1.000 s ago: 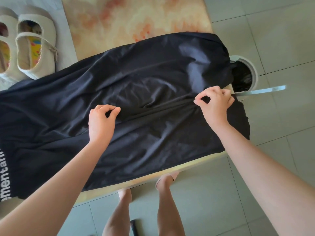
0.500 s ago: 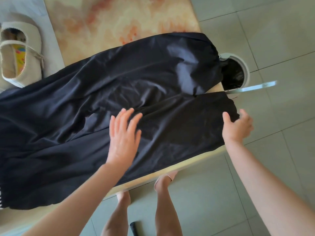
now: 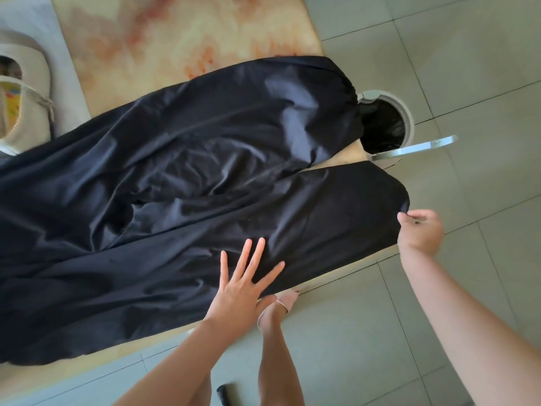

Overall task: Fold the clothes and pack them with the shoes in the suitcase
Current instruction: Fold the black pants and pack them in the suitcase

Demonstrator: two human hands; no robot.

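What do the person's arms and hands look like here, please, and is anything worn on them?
Both are bare. The left hand and left forearm show no sleeve, glove, watch, bracelet or ring, and the nails look short and unpainted. The right hand and right forearm also show no sleeve or wristwear; that hand is blurred, so rings or nails cannot be judged.

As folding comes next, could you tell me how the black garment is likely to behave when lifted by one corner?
Probably floppy: the garment lies in soft creases. Likely light, as the right hand seems to hold its corner with a mere pinch. Its sheen hints it may slide, so the flat left hand helps.
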